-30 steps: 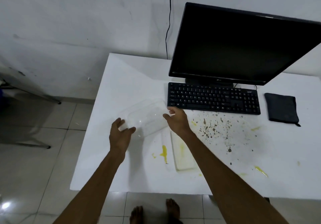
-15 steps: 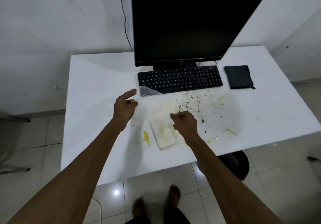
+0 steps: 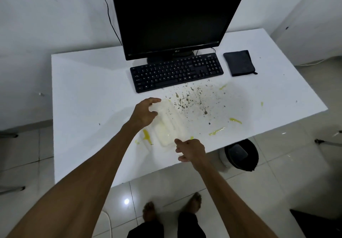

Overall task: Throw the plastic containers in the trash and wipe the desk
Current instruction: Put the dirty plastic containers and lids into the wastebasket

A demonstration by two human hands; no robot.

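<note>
White surface (image 3: 83,90) under the monitor is spattered, where stacked plastic containers (image 3: 169,125) are grasped at the far end by the left hand (image 3: 145,113), seemingly for binning, the right hand (image 3: 191,151) loosely curled, empty.

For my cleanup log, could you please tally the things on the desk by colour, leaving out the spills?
Black: 3, the monitor, keyboard and cloth.
Clear plastic: at least 1, the container under the left hand; blur hides whether another is stacked there.
Total: at least 4.

White walls (image 3: 46,16), glossy pale floor tiles (image 3: 277,173); perhaps 1 chair leg (image 3: 11,136) left.
</note>
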